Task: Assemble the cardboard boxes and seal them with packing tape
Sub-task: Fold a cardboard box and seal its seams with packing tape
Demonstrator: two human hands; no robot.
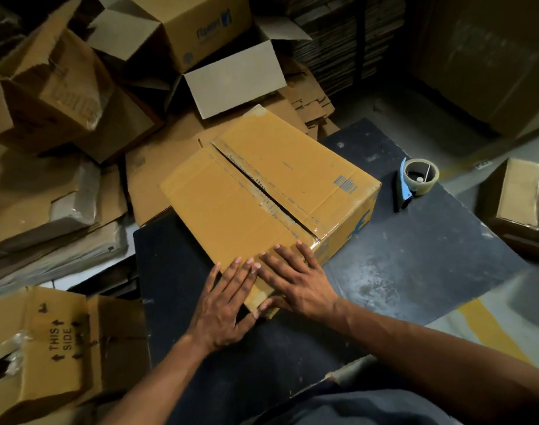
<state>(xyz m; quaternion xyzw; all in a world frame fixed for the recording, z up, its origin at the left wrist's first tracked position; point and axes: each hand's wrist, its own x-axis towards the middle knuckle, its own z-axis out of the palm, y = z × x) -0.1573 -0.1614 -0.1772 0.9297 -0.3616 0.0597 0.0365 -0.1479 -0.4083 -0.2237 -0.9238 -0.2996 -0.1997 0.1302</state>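
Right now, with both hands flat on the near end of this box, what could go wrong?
1. The centre seam of the cardboard box gapes open, so the flaps may spring up once the left hand and right hand lift.
2. The tape dispenser lies beyond the box; reaching it means releasing a flap.

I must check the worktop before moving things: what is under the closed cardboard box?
The box lies on a dark board, overhanging flattened cardboard at its far end. Both hands, left and right, press its near edge. Directly beneath is hidden.

Bare mat (pixel 415 265) right; tape dispenser (pixel 417 182) beyond.
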